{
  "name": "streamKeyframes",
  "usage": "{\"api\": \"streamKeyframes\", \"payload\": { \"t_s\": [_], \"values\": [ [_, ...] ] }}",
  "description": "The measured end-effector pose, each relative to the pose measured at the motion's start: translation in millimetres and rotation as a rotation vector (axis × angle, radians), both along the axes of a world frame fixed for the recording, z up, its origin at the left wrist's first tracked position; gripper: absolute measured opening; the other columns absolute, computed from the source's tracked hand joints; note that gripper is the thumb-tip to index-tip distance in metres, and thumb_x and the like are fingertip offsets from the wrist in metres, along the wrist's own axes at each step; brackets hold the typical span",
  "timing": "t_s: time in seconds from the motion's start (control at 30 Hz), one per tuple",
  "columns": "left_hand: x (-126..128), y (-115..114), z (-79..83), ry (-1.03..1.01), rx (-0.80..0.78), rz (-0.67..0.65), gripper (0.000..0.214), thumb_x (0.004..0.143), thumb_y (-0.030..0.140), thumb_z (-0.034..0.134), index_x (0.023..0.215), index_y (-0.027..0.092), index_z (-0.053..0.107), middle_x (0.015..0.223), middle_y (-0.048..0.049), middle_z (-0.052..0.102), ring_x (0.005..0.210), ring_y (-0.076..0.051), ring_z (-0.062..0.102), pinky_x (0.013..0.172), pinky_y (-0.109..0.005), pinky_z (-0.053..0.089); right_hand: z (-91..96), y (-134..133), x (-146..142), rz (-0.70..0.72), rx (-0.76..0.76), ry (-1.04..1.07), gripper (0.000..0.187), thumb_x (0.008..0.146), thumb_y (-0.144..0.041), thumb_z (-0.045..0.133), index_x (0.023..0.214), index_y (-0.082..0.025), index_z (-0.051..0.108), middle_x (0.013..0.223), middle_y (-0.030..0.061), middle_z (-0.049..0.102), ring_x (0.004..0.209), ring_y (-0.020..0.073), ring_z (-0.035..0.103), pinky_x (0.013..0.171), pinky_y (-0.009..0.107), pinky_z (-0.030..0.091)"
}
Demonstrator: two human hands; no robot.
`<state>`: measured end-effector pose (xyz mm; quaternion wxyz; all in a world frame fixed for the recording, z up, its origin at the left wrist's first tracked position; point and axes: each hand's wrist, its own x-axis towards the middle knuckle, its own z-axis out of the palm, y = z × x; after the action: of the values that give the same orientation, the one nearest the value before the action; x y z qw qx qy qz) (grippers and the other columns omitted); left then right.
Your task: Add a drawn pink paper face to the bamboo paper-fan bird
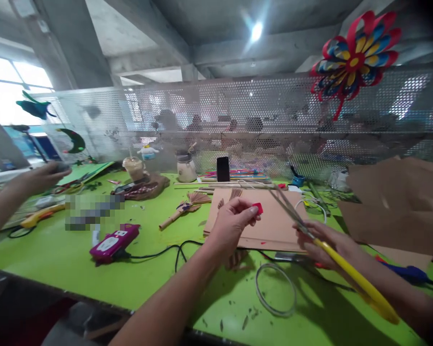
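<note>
My left hand (234,221) is closed, pinching a small red piece (258,208), paper or cloth, between thumb and fingertips. It hovers over a stack of brown cardboard sheets (274,228). On the right, my right hand (322,242) grips a pair of scissors (340,264) near the pivot. Their yellow handles slant down toward the lower right, and the slightly parted blades point up and left over the cardboard. A tiny red scrap (263,243) lies on the front of the sheets. Below my hands rests a coil of wire (256,288).
A purple power strip (115,243) with a black cable sits left on the green table (158,283). Behind are a folded brown paper figure (187,206), a phone (223,169), a jar (186,166) and a drink cup (133,168). Another person's hand (52,173) reaches in at far left.
</note>
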<state>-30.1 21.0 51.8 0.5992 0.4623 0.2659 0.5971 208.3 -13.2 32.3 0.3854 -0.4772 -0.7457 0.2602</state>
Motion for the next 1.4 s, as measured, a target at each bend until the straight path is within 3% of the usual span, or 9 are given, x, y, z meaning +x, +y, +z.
{"api": "streamKeyframes", "payload": {
  "t_s": [0.13, 0.4, 0.57, 0.83, 1.03, 1.4],
  "values": [
    [3.0, -2.8, -3.0, -0.006, -0.033, -0.019, 0.021, 0.071, 0.026, 0.078, 0.075, 0.012, 0.062, 0.069, -0.003, 0.065, 0.064, -0.01, 0.057, 0.063, -0.022, 0.041, 3.4, -4.6, -34.9, 0.094, -0.09, 0.013, 0.033, 0.088, -0.045, 0.056, 0.112, -0.022, 0.056, 0.09, 0.0074, 0.065, 0.077, 0.0204, 0.063, 0.065, 0.029, 0.053],
    [4.0, -3.6, -8.5, -0.013, -0.012, 0.034, 0.016, 0.077, 0.025, 0.074, 0.077, 0.013, 0.063, 0.078, -0.0055, 0.069, 0.065, -0.009, 0.054, 0.066, -0.023, 0.043, -13.2, -18.0, -53.0, 0.128, -0.146, 0.072, 0.033, 0.093, -0.047, 0.048, 0.116, -0.023, 0.05, 0.093, 0.0049, 0.06, 0.083, 0.0189, 0.059, 0.07, 0.029, 0.049],
    [5.4, -4.3, -11.5, 0.019, 0.02, 0.049, 0.015, 0.079, 0.025, 0.072, 0.077, 0.013, 0.063, 0.077, -0.0048, 0.069, 0.065, -0.01, 0.055, 0.067, -0.024, 0.043, -22.2, -22.3, -57.1, 0.08, -0.14, 0.16, 0.032, 0.09, -0.046, 0.051, 0.113, -0.023, 0.052, 0.088, 0.003, 0.059, 0.074, 0.0166, 0.056, 0.063, 0.026, 0.046],
    [13.1, -6.1, -13.8, 0.011, -0.053, 0.101, 0.016, 0.074, 0.025, 0.074, 0.071, 0.013, 0.063, 0.071, -0.0043, 0.069, 0.062, -0.011, 0.057, 0.063, -0.023, 0.045, -26.7, -22.0, -57.2, 0.013, -0.157, 0.163, 0.032, 0.089, -0.047, 0.053, 0.11, -0.023, 0.055, 0.079, -0.0004, 0.056, 0.062, 0.0131, 0.049, 0.055, 0.024, 0.041],
    [16.2, -7.6, -15.3, -0.039, -0.063, 0.117, 0.016, 0.074, 0.024, 0.074, 0.07, 0.013, 0.063, 0.072, -0.0045, 0.069, 0.061, -0.009, 0.057, 0.062, -0.022, 0.044, -24.8, -23.5, -60.6, -0.016, -0.107, 0.173, 0.03, 0.087, -0.046, 0.055, 0.106, -0.023, 0.057, 0.081, 0.0003, 0.057, 0.067, 0.0143, 0.054, 0.06, 0.025, 0.044],
    [18.6, -11.8, -11.3, -0.063, -0.099, 0.118, 0.016, 0.072, 0.023, 0.075, 0.068, 0.013, 0.063, 0.072, -0.0045, 0.07, 0.06, -0.009, 0.057, 0.065, -0.022, 0.045, -22.0, -26.7, -60.5, -0.009, -0.213, 0.186, 0.035, 0.088, -0.05, 0.053, 0.108, -0.022, 0.053, 0.074, -0.0019, 0.051, 0.057, 0.0113, 0.042, 0.048, 0.023, 0.034]
  ]
}}
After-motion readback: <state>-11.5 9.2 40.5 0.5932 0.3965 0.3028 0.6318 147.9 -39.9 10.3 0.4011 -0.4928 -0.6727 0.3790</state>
